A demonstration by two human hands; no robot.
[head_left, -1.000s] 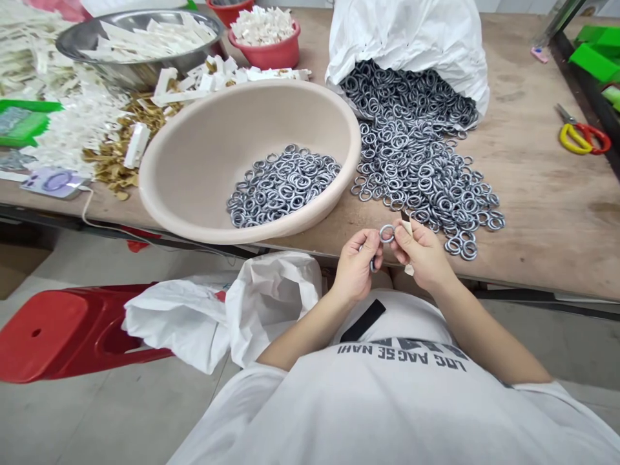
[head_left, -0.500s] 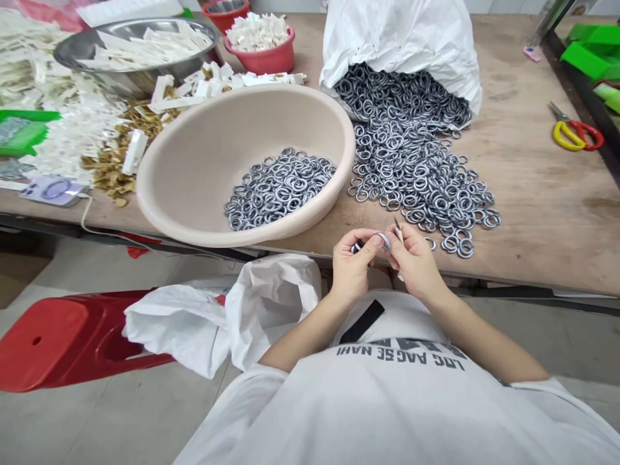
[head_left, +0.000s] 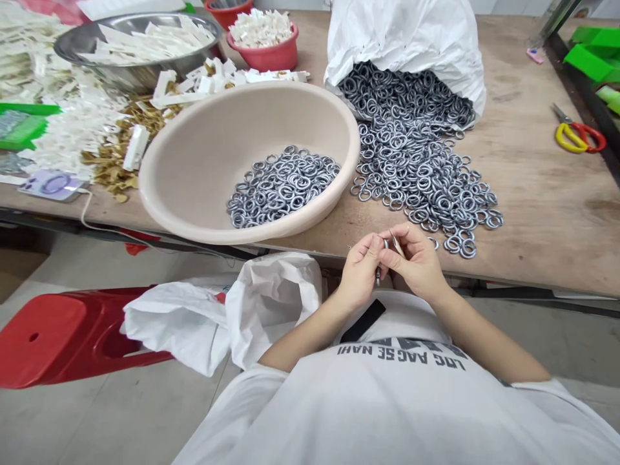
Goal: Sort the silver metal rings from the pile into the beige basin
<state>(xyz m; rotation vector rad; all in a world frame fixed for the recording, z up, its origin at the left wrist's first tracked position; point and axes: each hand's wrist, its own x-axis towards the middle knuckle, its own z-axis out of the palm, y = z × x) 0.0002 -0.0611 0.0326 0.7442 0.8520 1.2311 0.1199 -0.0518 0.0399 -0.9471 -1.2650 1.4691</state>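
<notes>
Close to the table's front edge, my left hand [head_left: 359, 272] is closed on a grey ring [head_left: 386, 244], pinched between thumb and fingers. More grey shows below its fingers. My right hand [head_left: 417, 265] meets it, its fingers closed round a slim pointed tool [head_left: 397, 246] with a dark tip and pale body; whether it is a knife I cannot tell. Just beyond the hands spreads a heap of grey rings [head_left: 426, 174], spilling from a white sack [head_left: 407, 32]. To the left a large beige basin [head_left: 194, 142] holds a smaller pile of rings.
Red-and-yellow-handled scissors [head_left: 576, 137] lie at right. On the left are a steel bowl [head_left: 130, 74] of white strips, a red bowl [head_left: 271, 57] of white pieces and a phone [head_left: 51, 185] on a cable. A red stool [head_left: 43, 336] and white bag [head_left: 271, 310] are below.
My hands have drawn closer together round the ring. The pointed tool has tilted and its tip now sits at the ring, between the fingers.
</notes>
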